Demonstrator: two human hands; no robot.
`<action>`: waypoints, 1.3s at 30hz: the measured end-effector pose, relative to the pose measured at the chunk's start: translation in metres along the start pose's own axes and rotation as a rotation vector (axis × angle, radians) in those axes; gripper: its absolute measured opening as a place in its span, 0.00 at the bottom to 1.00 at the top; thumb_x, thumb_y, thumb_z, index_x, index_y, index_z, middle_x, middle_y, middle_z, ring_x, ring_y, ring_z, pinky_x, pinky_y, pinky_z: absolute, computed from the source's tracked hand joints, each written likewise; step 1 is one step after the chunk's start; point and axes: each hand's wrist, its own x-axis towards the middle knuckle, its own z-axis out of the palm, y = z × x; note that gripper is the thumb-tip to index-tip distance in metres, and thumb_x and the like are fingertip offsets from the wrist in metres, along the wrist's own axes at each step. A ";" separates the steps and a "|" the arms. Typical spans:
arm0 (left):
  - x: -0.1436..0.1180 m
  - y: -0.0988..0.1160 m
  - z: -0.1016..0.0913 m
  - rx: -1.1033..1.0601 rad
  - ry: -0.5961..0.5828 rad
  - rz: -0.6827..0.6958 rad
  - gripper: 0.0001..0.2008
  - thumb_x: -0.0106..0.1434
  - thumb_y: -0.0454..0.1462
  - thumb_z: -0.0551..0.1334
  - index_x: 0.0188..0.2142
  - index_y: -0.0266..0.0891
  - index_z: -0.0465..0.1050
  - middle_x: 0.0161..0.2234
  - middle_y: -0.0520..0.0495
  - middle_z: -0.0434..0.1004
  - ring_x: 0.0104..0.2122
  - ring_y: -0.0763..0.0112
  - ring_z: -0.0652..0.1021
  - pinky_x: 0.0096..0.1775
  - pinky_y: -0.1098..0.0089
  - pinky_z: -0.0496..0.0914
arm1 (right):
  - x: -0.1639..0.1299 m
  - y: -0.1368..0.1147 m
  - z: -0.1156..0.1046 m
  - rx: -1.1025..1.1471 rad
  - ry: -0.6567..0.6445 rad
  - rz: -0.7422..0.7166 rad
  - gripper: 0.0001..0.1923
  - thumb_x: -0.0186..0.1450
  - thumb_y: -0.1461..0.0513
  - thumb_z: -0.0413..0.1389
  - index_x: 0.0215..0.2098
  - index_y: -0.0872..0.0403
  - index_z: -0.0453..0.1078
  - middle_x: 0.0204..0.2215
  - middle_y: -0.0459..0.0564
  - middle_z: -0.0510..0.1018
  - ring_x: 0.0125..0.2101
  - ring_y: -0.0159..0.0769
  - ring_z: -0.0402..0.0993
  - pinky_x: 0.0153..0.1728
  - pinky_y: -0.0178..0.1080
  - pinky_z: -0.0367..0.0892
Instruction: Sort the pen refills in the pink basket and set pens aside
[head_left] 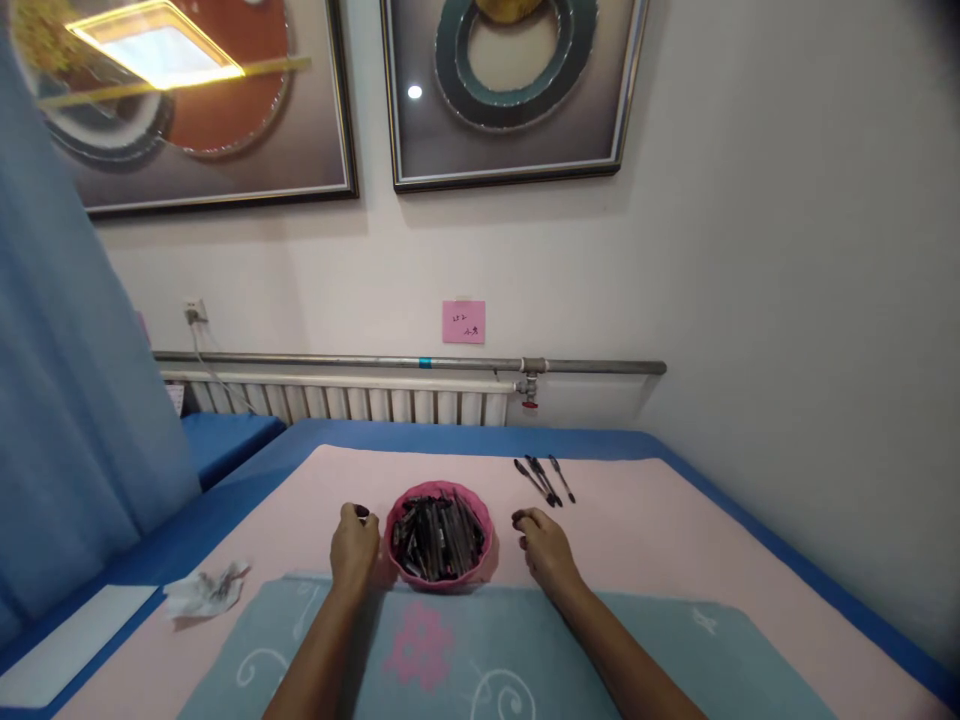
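A round pink basket stands between my two hands, filled with many dark pens lying in a heap. My left hand is just left of its rim, fingers curled closed, with a small dark spot at the fingertips. To the right of the basket, apart from it, my right hand is also closed, its fingertips pinched together and dark at the ends. Whether either hand holds something small, I cannot tell. Beyond my right hand several black pens lie loose on the pink sheet.
A pink sheet covers the blue bed, with a teal patterned cloth at the front. A crumpled white tissue and a white board lie at left, near a blue curtain. Behind stand a radiator and pipe.
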 end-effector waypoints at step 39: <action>0.008 0.035 0.073 -0.354 -0.186 0.256 0.11 0.59 0.38 0.55 0.35 0.41 0.76 0.43 0.44 0.73 0.42 0.63 0.74 0.44 0.64 0.69 | 0.066 0.002 0.009 -0.249 -0.150 -0.166 0.10 0.58 0.60 0.46 0.28 0.51 0.69 0.26 0.45 0.76 0.29 0.36 0.70 0.32 0.35 0.61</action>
